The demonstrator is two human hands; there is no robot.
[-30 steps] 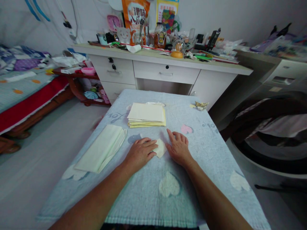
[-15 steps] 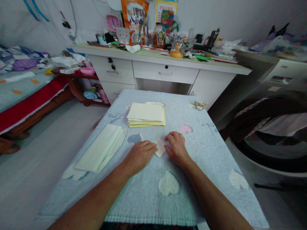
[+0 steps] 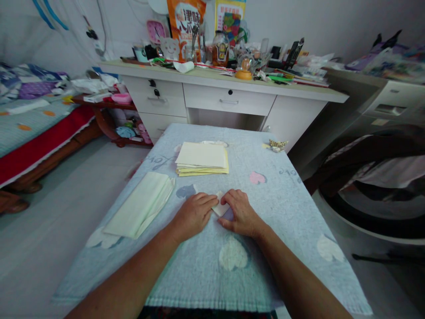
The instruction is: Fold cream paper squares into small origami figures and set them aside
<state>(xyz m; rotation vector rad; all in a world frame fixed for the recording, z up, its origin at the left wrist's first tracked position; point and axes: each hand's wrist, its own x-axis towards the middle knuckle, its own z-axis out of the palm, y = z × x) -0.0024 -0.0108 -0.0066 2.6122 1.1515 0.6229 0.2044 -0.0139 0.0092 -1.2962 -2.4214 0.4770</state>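
Note:
A small folded piece of cream paper (image 3: 219,209) lies on the cloth between my hands, turned like a diamond. My left hand (image 3: 195,213) pinches its left side, fingers together and the thumb mostly hidden. Curved over the right side is my right hand (image 3: 241,214), its index finger touching the paper; the thumb stays apart below, near the lower corner, with a gap between. Beyond the hands sits a stack of cream and yellow paper sheets (image 3: 201,156). To the left rests a folded pale green sheet (image 3: 141,204).
A blue cloth with heart prints (image 3: 186,270) covers the table. At its far right corner is a small patterned folded item (image 3: 277,145). Behind stands a white desk (image 3: 229,98) crowded with jars and packets. A washing machine (image 3: 381,115) is on the right, a bed (image 3: 40,122) on the left.
My right hand has moved left and slightly toward me, its index finger now over the paper's right side and its thumb lower. My left hand has barely shifted.

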